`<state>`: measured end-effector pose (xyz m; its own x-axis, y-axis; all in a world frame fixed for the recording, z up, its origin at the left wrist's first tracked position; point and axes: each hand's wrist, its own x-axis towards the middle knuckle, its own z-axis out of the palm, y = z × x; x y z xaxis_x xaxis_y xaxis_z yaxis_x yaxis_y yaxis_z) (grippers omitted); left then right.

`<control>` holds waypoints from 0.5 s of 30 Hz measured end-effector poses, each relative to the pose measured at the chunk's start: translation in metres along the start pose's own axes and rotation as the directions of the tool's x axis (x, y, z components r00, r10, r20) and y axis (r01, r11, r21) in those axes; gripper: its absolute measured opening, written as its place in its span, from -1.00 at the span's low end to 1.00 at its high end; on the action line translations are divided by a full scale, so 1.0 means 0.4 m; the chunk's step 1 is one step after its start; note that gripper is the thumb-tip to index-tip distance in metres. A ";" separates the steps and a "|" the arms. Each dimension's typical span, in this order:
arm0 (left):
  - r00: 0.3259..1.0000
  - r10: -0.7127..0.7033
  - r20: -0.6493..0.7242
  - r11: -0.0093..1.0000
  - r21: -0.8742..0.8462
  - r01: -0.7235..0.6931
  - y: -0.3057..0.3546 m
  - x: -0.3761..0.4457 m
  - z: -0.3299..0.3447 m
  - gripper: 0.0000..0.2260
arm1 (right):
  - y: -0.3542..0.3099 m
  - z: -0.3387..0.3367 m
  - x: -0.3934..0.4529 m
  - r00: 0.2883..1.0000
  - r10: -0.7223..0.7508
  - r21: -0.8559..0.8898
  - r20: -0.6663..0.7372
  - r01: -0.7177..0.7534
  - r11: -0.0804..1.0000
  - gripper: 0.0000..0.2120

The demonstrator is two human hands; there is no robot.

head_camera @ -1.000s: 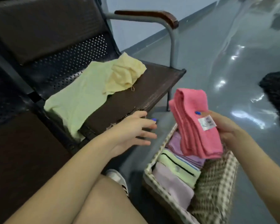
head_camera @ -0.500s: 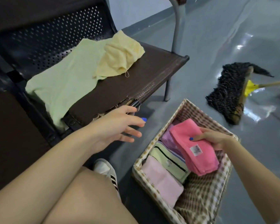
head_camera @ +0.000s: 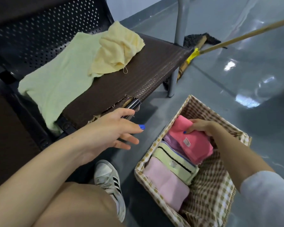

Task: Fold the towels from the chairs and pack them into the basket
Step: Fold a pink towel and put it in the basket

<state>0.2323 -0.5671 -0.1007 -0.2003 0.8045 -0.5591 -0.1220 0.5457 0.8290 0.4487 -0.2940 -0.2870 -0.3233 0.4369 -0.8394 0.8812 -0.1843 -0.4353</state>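
— What are the hands doing?

— The right hand (head_camera: 202,127) grips a folded bright pink terry towel (head_camera: 191,141) with a small white label, thumb on top, fingers curled round its far edge. The towel lies tilted inside the rectangular wicker basket with a brown-and-white checked cloth lining (head_camera: 220,190), leaning on the folded towels packed there.

— And the left hand?

— The left hand (head_camera: 111,130) hovers above the floor with fingers spread and relaxed, grasping nothing, just in front of the seat's front edge.

— What else is in the basket?

— A row of folded towels along its left side: a lilac one (head_camera: 170,141) partly under the pink towel, then a pale green towel with a black trim line (head_camera: 175,163), then a pale pink towel (head_camera: 166,182) nearest the person. The right part of the basket shows bare lining.

— And on the chair?

— On the dark brown woven-pattern chair seat (head_camera: 129,79) lies a light green towel (head_camera: 61,79), spread flat and hanging over the front edge. A crumpled pale yellow towel (head_camera: 118,48) rests on its far end and partly on the seat.

— Anything around them?

— The basket stands on a glossy grey floor (head_camera: 236,71). A white sneaker with black stripes (head_camera: 108,181) is beside the basket, and a black mop with a wooden handle (head_camera: 202,40) lies beyond the chair.
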 end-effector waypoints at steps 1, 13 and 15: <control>1.000 0.003 0.000 1.000 -0.004 -0.003 -0.003 0.000 -0.002 -0.40 | 0.007 -0.015 -0.003 1.000 -0.006 0.014 0.010 0.006 1.000 -0.57; 1.000 0.017 -0.005 0.998 -0.055 -0.017 -0.021 -0.001 -0.021 -0.39 | -0.013 -0.049 0.053 0.924 -0.153 -0.436 -0.349 -0.015 0.900 -0.40; 1.000 0.016 0.000 0.997 -0.071 -0.016 -0.020 -0.002 -0.021 -0.39 | -0.024 -0.041 0.068 0.939 -0.122 -0.387 -0.320 -0.012 0.922 -0.45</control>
<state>0.2254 -0.5740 -0.1069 -0.2026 0.8131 -0.5458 -0.1870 0.5149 0.8366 0.4370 -0.2659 -0.3003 -0.3008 0.7149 -0.6312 0.9499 0.1655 -0.2652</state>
